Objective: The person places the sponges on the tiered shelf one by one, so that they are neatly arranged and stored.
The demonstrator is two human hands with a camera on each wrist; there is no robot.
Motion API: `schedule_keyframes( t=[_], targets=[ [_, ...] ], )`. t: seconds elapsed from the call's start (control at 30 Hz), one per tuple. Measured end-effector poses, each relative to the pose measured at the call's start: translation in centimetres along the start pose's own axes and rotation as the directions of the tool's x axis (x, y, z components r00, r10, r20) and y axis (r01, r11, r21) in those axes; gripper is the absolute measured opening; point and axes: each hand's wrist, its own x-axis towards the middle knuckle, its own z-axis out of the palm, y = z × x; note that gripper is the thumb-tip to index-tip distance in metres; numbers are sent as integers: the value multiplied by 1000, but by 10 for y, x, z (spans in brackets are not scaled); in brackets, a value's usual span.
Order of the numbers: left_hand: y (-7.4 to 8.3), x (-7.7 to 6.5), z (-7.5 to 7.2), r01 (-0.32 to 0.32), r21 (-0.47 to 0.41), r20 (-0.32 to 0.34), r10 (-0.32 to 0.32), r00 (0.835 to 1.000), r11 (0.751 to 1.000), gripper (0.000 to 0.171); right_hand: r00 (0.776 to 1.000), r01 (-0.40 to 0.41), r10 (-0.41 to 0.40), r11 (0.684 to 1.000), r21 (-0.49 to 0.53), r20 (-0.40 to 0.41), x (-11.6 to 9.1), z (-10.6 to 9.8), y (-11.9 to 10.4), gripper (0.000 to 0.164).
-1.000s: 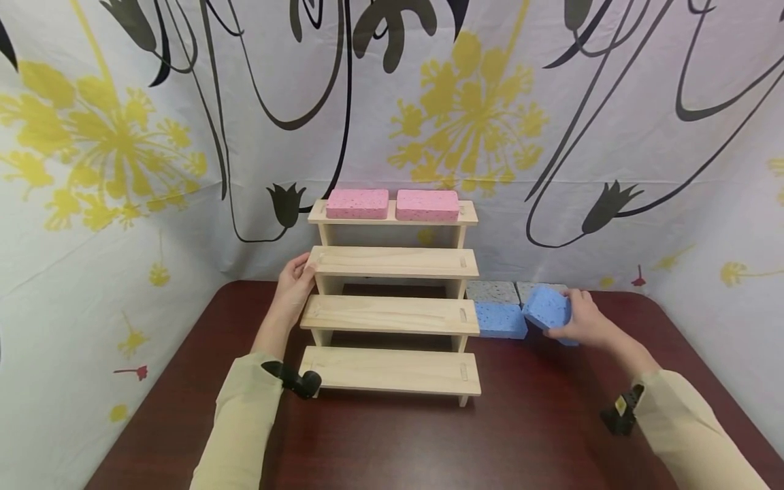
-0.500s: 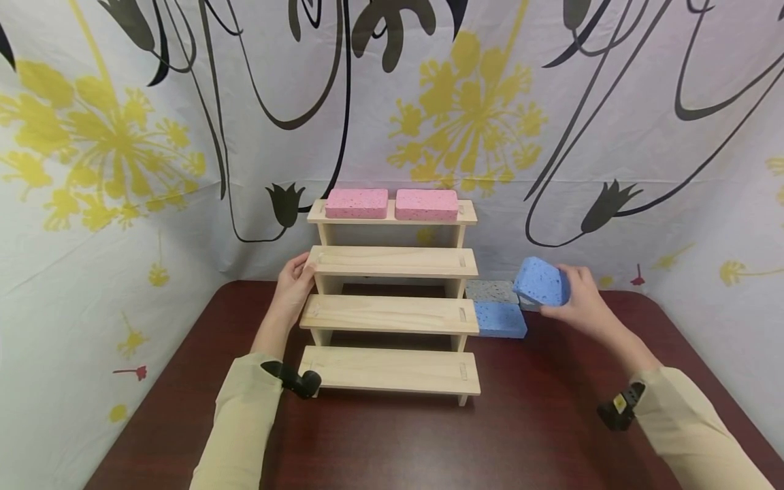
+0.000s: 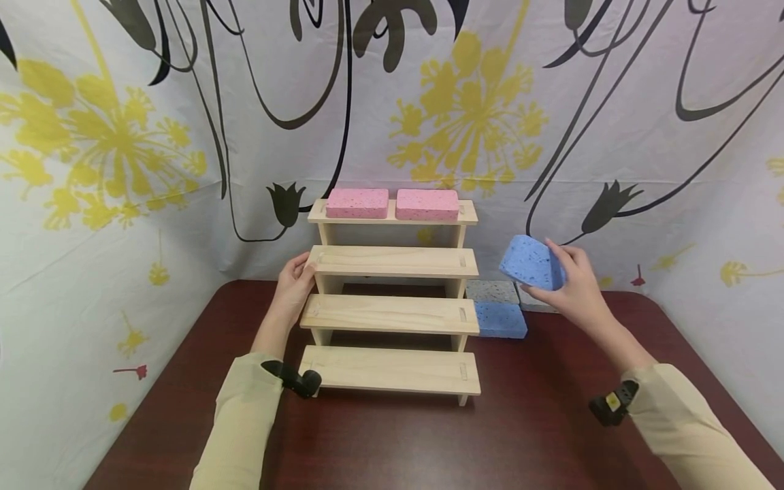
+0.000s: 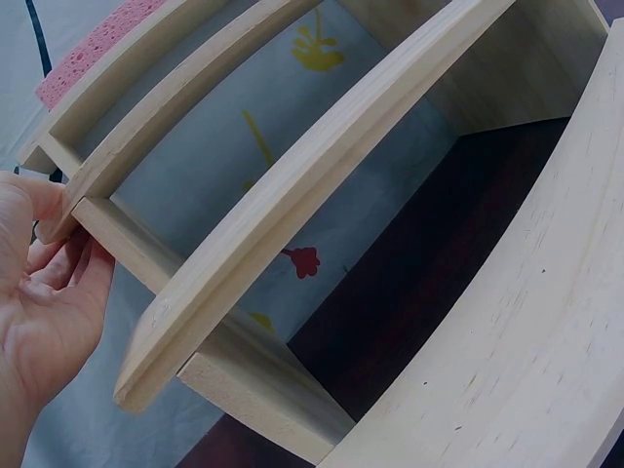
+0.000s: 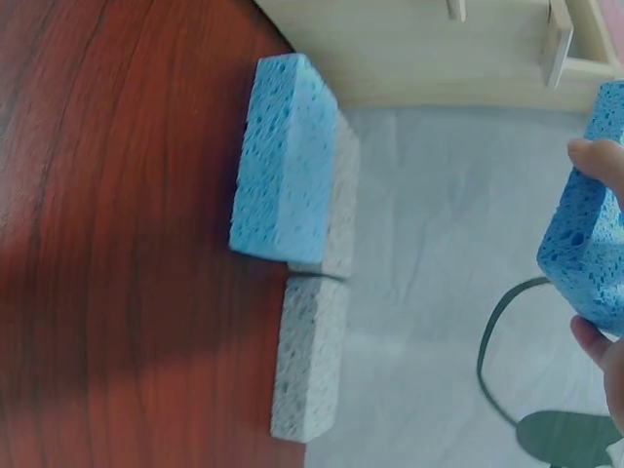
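We judge the step in hand to be the transfer of a blue sponge from the surface toward the wooden stand. The right grip is clamped on one end of it, thumb below and fingers above; the sponge hangs in the air, tilted, apart from everything else. The left grip pinches the left end of the second tier from the top, thumb over, fingers under, which we take to be steadying.

The next move, in our judgement, calls for carrying the sponge leftward from the right grip, levelling it, and lowering it flat on a bare tier, most likely the one beside the left grip, its long side along the board.

Edges and room: we find free space between the right grip and the stand's right edge. Two pink sponges sit on the top tier, above and between the grips. Below and left of the right grip, a second blue sponge lies on the surface before grey sponges; whether it touches the stand we cannot tell. The patterned cloth rises behind both grips. The tiers appear narrow, so a sponge lowered askew could overhang the front edge.
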Motion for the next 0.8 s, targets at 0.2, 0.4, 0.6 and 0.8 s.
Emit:
schedule_keyframes(
  t=[0.2,0.4,0.6,0.8],
  targets=[
    [1,-1,0,-2,-7,1,2,1000,1000,48,995,94,-94,996,0,-43,6,1,-15,94],
    [1,0,0,-1,-12,-5,1,1000,1000,48,982,188,-187,982,5,-37,13,5,-33,96],
    [1,0,0,1,-16,-5,-1,1000,1000,48,974,225,-225,974,10,6,19,11,-51,94],
    [1,0,0,6,-19,-6,-6,1000,1000,49,964,263,-263,965,16,28,28,19,-66,93]
  ],
)
